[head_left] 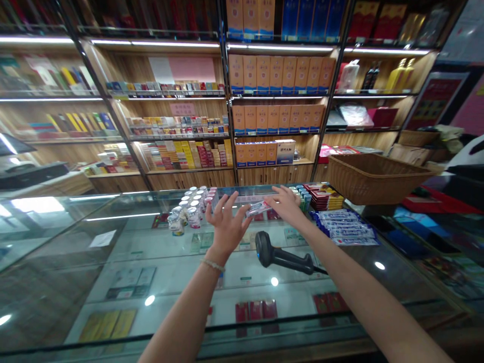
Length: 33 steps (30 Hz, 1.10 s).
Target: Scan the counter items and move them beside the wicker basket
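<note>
My right hand (285, 204) pinches one end of a small, narrow packet (257, 207), pale with a printed label, above the glass counter. The fingers of my left hand (229, 222) are spread, with the tips close to the packet's other end; whether they touch it I cannot tell. A black handheld barcode scanner (282, 256) lies on the glass just below the packet. Left of my left hand stand several small printed cans (183, 214) in rows. Beyond my right hand are green and blue cylindrical containers (302, 195), partly hidden by it.
Blue-and-white long packets (346, 227) lie in a row at right, with red-and-yellow packs (324, 195) behind. A wicker basket (374, 179) stands at the counter's far right. Under the glass counter top (170, 272) lie flat boxes. Shelves of orange boxes (278, 73) line the wall.
</note>
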Each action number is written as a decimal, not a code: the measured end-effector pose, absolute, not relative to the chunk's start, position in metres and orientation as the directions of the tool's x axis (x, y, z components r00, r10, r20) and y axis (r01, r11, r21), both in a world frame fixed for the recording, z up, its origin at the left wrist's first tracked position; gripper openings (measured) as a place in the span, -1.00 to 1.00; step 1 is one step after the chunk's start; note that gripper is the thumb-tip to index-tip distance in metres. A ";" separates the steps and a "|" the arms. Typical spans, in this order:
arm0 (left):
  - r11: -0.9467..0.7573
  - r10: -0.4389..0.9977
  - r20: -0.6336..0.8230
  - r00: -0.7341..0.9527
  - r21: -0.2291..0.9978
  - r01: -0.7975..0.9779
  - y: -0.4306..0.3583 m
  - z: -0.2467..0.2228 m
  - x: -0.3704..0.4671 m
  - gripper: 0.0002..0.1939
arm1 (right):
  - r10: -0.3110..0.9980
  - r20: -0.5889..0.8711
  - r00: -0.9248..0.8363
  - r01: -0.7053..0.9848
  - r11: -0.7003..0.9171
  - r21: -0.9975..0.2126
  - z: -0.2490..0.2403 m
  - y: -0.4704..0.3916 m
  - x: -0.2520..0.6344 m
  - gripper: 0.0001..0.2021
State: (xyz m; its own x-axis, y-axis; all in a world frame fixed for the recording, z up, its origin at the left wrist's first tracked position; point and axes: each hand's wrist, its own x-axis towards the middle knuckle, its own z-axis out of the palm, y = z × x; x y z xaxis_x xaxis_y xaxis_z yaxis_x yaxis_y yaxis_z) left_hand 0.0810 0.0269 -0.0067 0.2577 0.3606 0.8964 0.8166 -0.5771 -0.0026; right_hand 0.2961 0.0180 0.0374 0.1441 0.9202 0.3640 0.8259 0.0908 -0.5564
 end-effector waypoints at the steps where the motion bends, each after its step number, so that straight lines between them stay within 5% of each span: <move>1: -0.589 0.381 0.888 0.256 0.020 0.808 0.027 -0.007 0.081 -0.78 | 0.921 0.365 0.138 0.830 0.093 -0.549 0.036 0.017 0.296 -0.60; 9: -0.596 0.351 0.882 0.316 -0.050 0.801 0.030 -0.013 0.078 -0.82 | 0.917 0.378 0.126 0.890 0.064 -0.452 0.025 0.016 0.297 -0.52; 15: -0.615 0.394 0.874 0.285 0.021 0.788 0.032 -0.015 0.078 -0.81 | 0.884 0.457 0.095 0.883 0.137 -0.449 0.011 -0.016 0.292 -0.35; 24: -0.588 0.391 0.875 0.285 0.000 0.809 0.035 -0.017 0.077 -0.82 | 0.977 0.190 -0.096 0.920 0.160 -0.359 -0.032 -0.086 0.289 0.01; 33: -0.591 0.468 0.843 0.264 0.076 0.803 0.037 -0.020 0.076 -0.81 | 0.963 0.198 -0.183 0.930 0.235 -0.281 -0.041 -0.085 0.286 -0.61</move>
